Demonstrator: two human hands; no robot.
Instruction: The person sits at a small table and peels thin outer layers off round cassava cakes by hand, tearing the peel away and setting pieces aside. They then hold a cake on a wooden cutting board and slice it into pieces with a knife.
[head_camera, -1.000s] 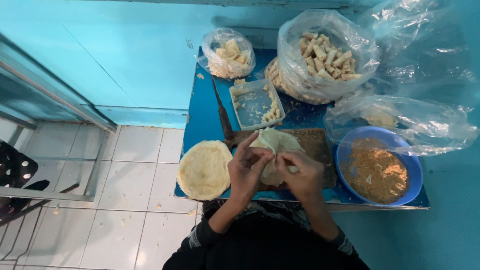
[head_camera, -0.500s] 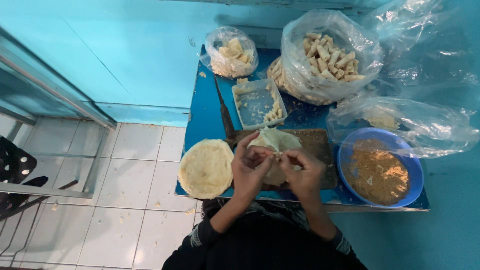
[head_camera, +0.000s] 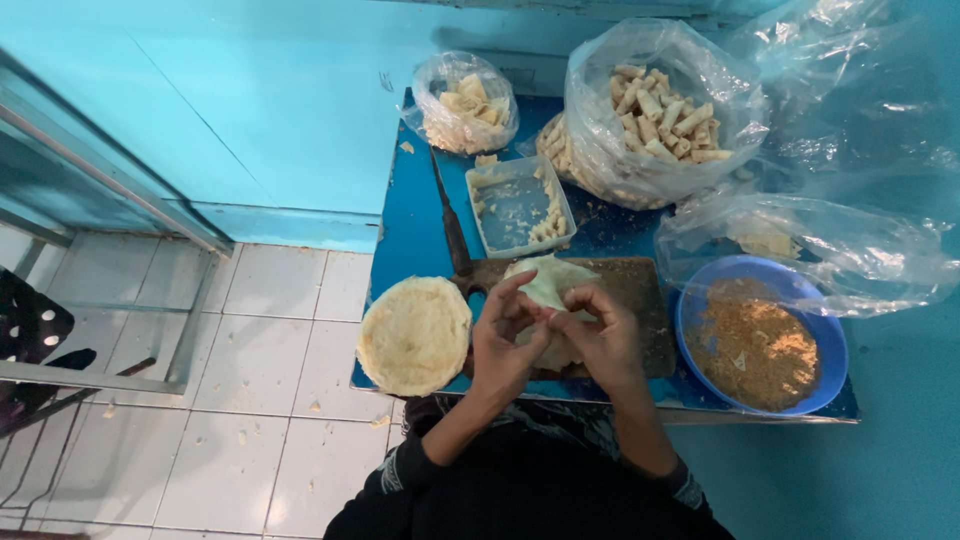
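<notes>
- Head view, centre of frame: the left hand (head_camera: 503, 340) and the right hand (head_camera: 604, 338) meet over a pale thin wrapper (head_camera: 548, 283); the fingers of both hands are curled inward and pinch the wrapper's lower folds, while its upper flap lies flat on a dark wooden board (head_camera: 640, 285).
- Head view, lower left of centre: a round stack of pale wrappers (head_camera: 414, 334) lies just beside the left hand, at the near left edge of the blue table (head_camera: 415, 225).
- Head view, right of centre: a round blue bowl (head_camera: 830, 345) holds brown crumbly filling (head_camera: 755, 345), near the right hand.
- Head view, upper centre: a clear rectangular tray (head_camera: 518, 203) holds a few small pale rolls; a dark-handled knife (head_camera: 450, 225) lies along its left side.
- Head view, top of frame: 1 small clear plastic bag (head_camera: 463, 102) and 1 large clear plastic bag (head_camera: 660, 110) each hold pale rolled pieces.
- Head view, upper right: a crumpled clear bag (head_camera: 830, 240) lies above the bowl; what it holds cannot be told.
- Head view, left: white floor tiles (head_camera: 260, 350) meet a turquoise wall (head_camera: 250, 110).
</notes>
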